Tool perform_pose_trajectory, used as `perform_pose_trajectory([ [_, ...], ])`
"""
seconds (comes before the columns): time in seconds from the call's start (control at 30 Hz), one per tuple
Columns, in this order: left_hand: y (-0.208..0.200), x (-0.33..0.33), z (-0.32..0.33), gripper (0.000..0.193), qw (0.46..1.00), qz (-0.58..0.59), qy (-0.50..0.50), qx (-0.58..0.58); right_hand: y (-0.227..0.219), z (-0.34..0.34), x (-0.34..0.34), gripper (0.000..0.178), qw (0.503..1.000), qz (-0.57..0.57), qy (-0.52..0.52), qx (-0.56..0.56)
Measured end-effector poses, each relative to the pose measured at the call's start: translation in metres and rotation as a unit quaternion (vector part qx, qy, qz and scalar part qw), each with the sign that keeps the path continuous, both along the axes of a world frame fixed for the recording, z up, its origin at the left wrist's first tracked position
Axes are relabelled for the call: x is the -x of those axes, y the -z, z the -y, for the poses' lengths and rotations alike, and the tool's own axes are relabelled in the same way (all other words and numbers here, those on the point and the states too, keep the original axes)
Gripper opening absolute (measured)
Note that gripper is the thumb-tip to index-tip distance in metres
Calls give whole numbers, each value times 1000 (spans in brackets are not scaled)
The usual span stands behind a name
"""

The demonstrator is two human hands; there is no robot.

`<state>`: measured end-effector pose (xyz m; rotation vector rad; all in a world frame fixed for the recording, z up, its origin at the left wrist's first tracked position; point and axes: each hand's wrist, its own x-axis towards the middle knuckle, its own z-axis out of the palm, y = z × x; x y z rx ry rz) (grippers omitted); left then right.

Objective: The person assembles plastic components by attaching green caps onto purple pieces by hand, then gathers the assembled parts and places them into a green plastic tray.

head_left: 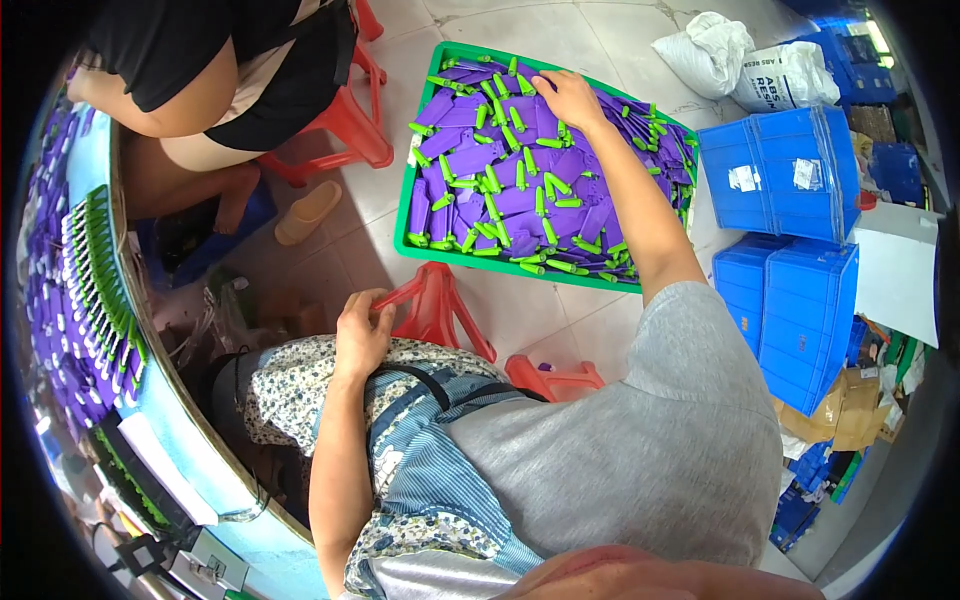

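Observation:
A large green crate (408, 215) is heaped with flat purple pieces (475, 158) that have bright green handles. My right hand (568, 97) reaches across to the crate's far side, its fingers stretched down onto the heap. No piece shows lifted in it. Parts of its fingertips are hidden among the pieces. My left hand (360, 335) lies near my knee, beside the seat of a red stool (432, 305), with fingers apart and nothing in them.
Left of me, a light blue worktable (185, 400) bears a row of green-handled pieces (100, 290). A person (225, 70) sits at its far end. Blue bins (780, 175) and white sacks (790, 78) stand right of the crate. Another red stool (550, 380) is beside me.

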<state>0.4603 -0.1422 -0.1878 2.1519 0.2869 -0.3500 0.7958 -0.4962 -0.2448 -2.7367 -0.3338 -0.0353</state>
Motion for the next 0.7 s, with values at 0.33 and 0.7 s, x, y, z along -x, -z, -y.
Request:
perform_pose_trajectory([
  [0.33,0,0,-1,28,1000,-9,13,-4,-9,2,10,74,999,-15,1,-31],
  [0.7,-3,0,-2,29,999,-37,9,0,-15,-23,7,71,997,-23,33,67],
])
